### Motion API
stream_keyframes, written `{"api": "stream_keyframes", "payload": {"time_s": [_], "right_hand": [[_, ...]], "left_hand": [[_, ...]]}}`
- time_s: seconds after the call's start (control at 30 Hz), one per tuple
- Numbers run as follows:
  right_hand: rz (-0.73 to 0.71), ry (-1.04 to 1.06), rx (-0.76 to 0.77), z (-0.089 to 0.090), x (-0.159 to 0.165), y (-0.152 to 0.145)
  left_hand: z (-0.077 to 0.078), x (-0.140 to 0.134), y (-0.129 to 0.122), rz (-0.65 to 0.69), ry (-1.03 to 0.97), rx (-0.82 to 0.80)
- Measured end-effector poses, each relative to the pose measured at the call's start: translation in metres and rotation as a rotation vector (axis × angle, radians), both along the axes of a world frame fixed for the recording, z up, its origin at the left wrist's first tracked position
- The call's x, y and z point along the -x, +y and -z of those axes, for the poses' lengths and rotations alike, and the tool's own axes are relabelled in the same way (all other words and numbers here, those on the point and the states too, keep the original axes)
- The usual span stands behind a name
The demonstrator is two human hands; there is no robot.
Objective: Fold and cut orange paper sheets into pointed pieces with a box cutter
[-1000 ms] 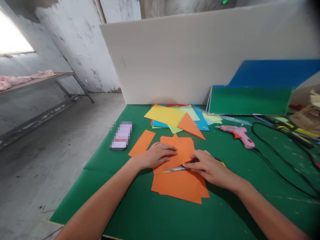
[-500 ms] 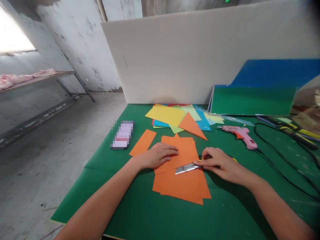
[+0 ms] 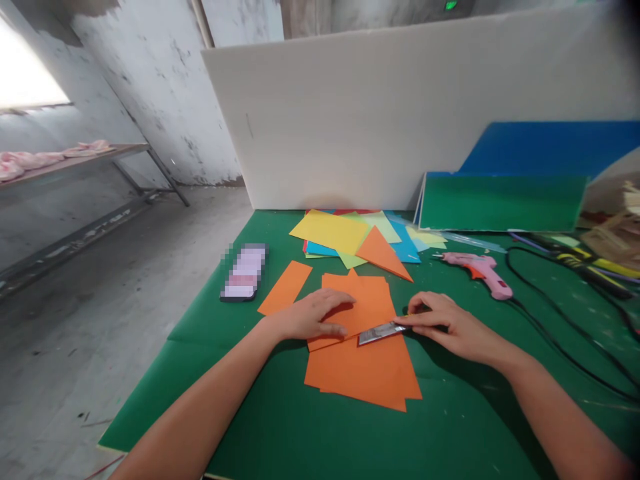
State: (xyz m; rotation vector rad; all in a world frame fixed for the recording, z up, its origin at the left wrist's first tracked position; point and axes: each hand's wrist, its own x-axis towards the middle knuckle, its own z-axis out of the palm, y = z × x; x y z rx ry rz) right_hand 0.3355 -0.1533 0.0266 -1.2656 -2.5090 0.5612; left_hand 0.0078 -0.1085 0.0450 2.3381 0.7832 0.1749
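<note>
Your right grip [image 3: 443,323] is pinching one knife [image 3: 385,331], its blade lying just left over orange sheets [image 3: 363,373], too overlapped to count, at lower centre. Your left grip [image 3: 317,313] is resting open on them. One orange strip [image 3: 287,287] is lying left of centre, one glue gun [image 3: 483,270] right.

On my feed the paper [image 3: 357,380] is plain orange; the knife [image 3: 381,332] silver-bladed; I see the table [image 3: 280,427] green; the heap [image 3: 330,230] yellow, blue, red and pale green; the glue gun [image 3: 493,277] pink, its trigger [image 3: 474,271] orange, its cord [image 3: 523,311] black; the board [image 3: 350,120] off-white; the wall [image 3: 155,87] white with dark blotches; the floor [image 3: 115,300] grey.
</note>
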Motion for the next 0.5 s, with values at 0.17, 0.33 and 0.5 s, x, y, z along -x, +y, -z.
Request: {"api": "stream_keyframes", "payload": {"time_s": [0.17, 0.33, 0.5], "right_hand": [[0.03, 0.015, -0.074, 0.001, -0.002, 0.002], [0.042, -0.03, -0.151, 0.005, -0.007, 0.005], [0.099, -0.049, -0.218, 0.01, -0.015, 0.009]], "left_hand": [[0.003, 0.0, -0.001, -0.026, -0.008, 0.031], [-0.003, -0.001, -0.002, -0.014, -0.008, 0.008], [-0.003, -0.001, -0.002, -0.003, -0.014, -0.024]]}}
